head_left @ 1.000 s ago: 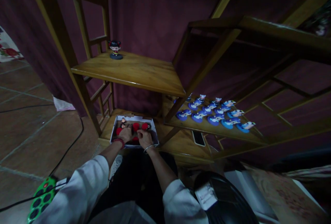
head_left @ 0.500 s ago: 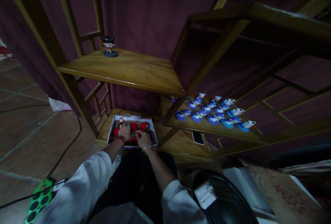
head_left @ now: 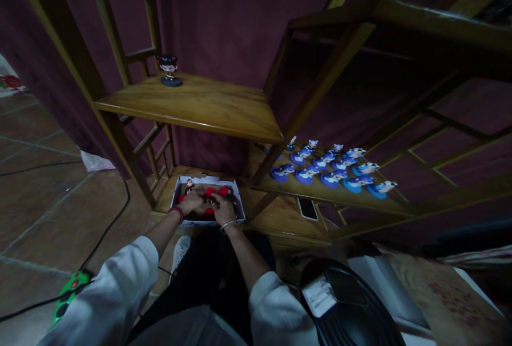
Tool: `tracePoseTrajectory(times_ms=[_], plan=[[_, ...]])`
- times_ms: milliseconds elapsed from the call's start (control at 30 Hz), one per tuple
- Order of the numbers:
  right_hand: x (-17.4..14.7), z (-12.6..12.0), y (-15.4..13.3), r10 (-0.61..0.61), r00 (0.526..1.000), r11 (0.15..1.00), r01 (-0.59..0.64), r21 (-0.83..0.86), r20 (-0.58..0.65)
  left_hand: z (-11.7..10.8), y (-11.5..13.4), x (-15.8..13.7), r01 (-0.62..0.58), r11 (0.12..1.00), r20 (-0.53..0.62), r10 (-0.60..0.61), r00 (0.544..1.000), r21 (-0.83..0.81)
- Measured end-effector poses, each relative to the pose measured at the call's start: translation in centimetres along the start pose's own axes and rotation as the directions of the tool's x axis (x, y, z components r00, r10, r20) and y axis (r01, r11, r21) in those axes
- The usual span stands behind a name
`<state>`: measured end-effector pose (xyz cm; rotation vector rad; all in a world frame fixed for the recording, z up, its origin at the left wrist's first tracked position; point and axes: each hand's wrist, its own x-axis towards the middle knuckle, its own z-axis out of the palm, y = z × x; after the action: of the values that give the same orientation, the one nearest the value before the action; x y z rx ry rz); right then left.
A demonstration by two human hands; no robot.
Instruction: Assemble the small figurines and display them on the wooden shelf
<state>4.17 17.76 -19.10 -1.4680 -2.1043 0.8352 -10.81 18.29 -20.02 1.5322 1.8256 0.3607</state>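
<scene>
A shallow white cardboard box rests on the low shelf and holds several small figurines with round red bases. Both of my hands reach into it. My left hand, with a red bead bracelet at the wrist, is closed near the middle of the box, its fingertips by a red round base. My right hand, wearing a silver bangle, has its fingers bent in close to the left fingertips. What lies between the fingers is too small and dark to make out. One dark-haired figurine stands in the box's back left corner.
On the upper shelf stands a black-haired figurine. Several blue and purple figurines line the right shelf. A phone lies below them. A black stool is at my right, a green device on the floor at left.
My left hand has shifted slightly, its fingers now pointing toward the box's middle. My right fingers have moved up a little. The left forearm has swung outward, and the view has moved slightly.
</scene>
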Motion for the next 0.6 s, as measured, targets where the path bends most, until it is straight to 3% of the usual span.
tracePoseTrajectory(times_ms=[167,600], plan=[[-0.2,0.0,0.0,-0.059,0.997,0.998,0.059,-0.003,0.057,0.5,-0.2,-0.4,0.06,0.965,0.122,-0.029,0.992,-0.256],[-0.3,0.2,0.4,-0.012,0.995,0.999,0.008,0.038,0.099,0.6,0.8,-2.1,0.099,0.868,0.062,-0.078,0.995,-0.487]])
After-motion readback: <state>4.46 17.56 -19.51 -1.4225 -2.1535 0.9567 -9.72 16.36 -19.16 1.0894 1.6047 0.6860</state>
